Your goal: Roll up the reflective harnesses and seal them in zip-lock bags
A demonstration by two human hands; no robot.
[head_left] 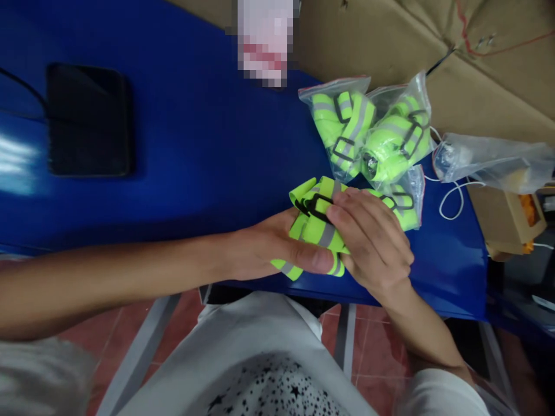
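Observation:
A folded neon-yellow reflective strap (321, 231) with grey stripes and a black buckle is held between my two hands, low over the front of the blue table. My left hand (288, 245) grips it from below and the left, thumb lying across its front. From the right, my right hand (375, 240) closes over the bundle, its fingers near the buckle. Just beyond lie clear zip bags holding similar straps, one bag (340, 130) at the left and another bag (401, 136) at the right. A further bag (407, 199) is partly hidden behind my right hand.
A black box-shaped device (89, 118) with a cable sits at the left of the blue table (195, 127). Brown cardboard (368, 40) borders the far side. At right are a clear plastic bag (489, 159), a white cord (451, 202) and a small cardboard box (503, 222).

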